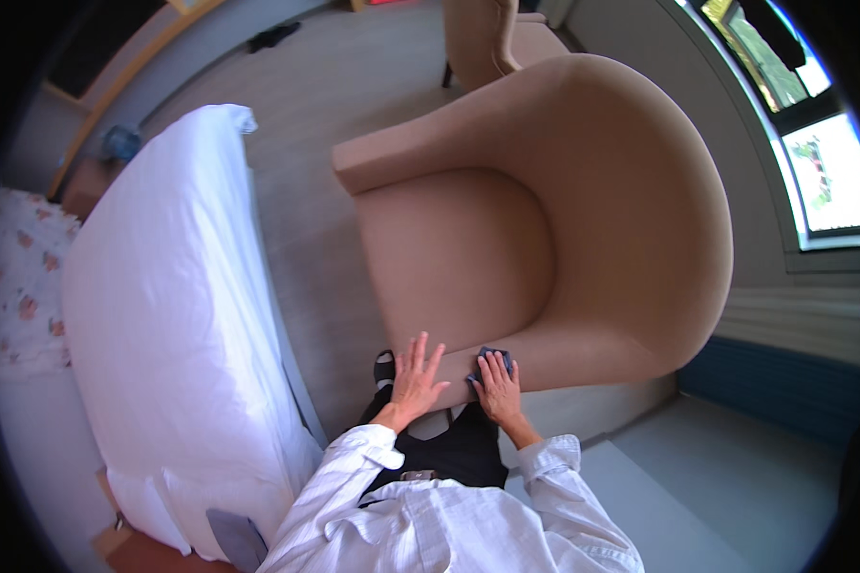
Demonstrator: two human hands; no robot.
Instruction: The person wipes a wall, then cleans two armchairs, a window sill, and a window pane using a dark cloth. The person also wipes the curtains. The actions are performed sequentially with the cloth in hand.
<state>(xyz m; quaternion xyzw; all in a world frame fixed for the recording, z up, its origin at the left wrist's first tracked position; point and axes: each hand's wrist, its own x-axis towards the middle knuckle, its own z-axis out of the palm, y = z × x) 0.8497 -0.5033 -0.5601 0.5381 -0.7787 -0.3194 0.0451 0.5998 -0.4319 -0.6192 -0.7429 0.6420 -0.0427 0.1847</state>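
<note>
A tan upholstered armchair [466,251] stands before me, its seat facing left and its rounded back to the right. On the front part of its near armrest rests my left hand [416,379], fingers spread and holding nothing. Farther along the same armrest, my right hand [498,383] presses a folded dark grey-blue cloth [485,353] flat against the fabric. Most of the cloth lies hidden under the palm and fingers.
A bed with white bedding [179,308] runs along the left, with a grey cloth [236,537] at its near end. A second tan armchair [476,36] stands beyond. Windows [828,179] are at the right, and dark items [274,36] lie on the far floor.
</note>
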